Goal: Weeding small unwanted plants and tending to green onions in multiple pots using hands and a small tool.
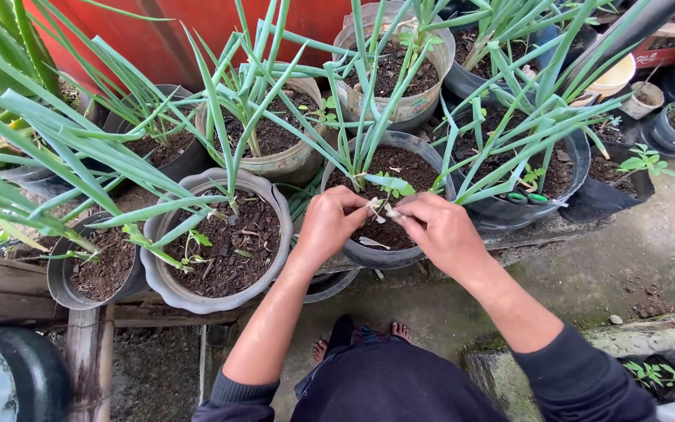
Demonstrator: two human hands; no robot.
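Observation:
Both my hands meet over a round black pot [431, 152] of dark soil with green onion stalks. My left hand [330, 223] and my right hand [435, 227] pinch a small pale plant piece [380, 209] between their fingertips, just above the soil near the pot's front rim. A small leafy weed [394, 186] grows in that pot right behind my fingers.
A grey scalloped pot [269, 191] of soil stands to the left, a smaller grey pot [62, 285] beyond it. More pots of green onions crowd the back, before a red wall [158, 39]. Wet concrete floor [650, 250] lies to the right. My bare feet [357, 336] show below.

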